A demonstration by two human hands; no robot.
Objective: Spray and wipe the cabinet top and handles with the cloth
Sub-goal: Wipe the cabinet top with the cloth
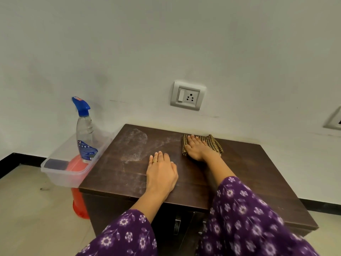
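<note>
Right fingers straight and close together, laid flat on the cloth, tips toward the wall; nothing curled, no pinch. Right hand presses the cloth down from above, palm on its near edge. Cloth is a brown-and-tan checked piece, bunched, lying at the back of the cabinet top, close to the wall and right of centre. Left fingers also straight and together, flat on the bare wood; a gold ring on one of them. Left hand rests palm-down near the middle of the top, just left of the right forearm, holding nothing. Both sleeves purple with a pale flower print. Top is dark brown wood grain; a whitish, streaky patch covers the back-left part, ahead of the left fingertips and left of the cloth. Below the front edge, a metal handle shows between the arms, mostly hidden. Left of the cabinet: a clear plastic bin touching the cabinet's side, set on a red-orange object whose form I cannot make out. Spray bottle stands upright in the bin, clear body, blue trigger head, well apart from both hands. White socket plate on the wall above the cloth. Pale tile floor, black skirting.
</note>
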